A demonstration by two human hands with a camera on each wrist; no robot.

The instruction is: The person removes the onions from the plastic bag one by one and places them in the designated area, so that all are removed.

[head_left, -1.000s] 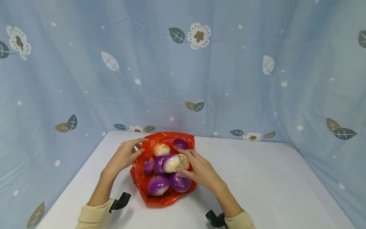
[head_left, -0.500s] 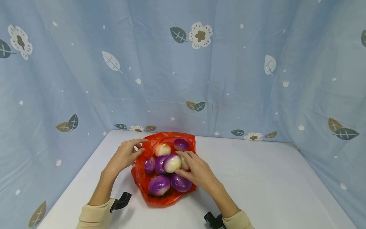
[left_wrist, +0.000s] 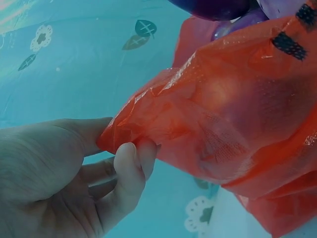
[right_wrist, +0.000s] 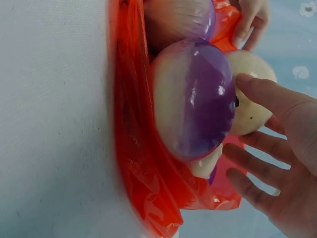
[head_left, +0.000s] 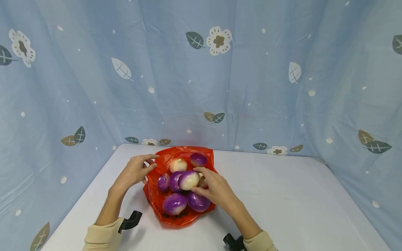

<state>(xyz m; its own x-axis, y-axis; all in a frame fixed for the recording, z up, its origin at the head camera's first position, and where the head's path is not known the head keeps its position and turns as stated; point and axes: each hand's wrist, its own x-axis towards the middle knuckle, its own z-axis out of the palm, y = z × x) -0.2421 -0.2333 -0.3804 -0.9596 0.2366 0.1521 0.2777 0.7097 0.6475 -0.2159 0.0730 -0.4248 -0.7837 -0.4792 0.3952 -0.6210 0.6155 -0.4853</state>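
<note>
A crinkled red plastic bag (head_left: pixel 176 222) lies spread on the white table, holding several glossy purple-and-white onions. In the left wrist view, my left hand (left_wrist: pixel 84 178) pinches the bag's edge (left_wrist: pixel 124 131) between thumb and fingers. My right hand (head_left: pixel 218 188) is at the right side of the pile. Its thumb and index finger grip an onion (head_left: pixel 188 180) lying on top, pale side toward the hand. In the right wrist view, the thumb rests on this pale onion (right_wrist: pixel 250 106), while the other fingers are spread below. A larger purple onion (right_wrist: pixel 198 99) sits in front of it.
Other onions surround the top one: a purple one (head_left: pixel 199 159) at the back, a pale one (head_left: pixel 178 165) at back left, and another purple one (head_left: pixel 174 204) at front. A blue patterned curtain (head_left: pixel 176 87) hangs behind the white table (head_left: pixel 276 205).
My right hand has shifted slightly left and down, its thumb and index finger closing around the top onion. The left hand stays at the bag's edge, and the bag has barely moved.
</note>
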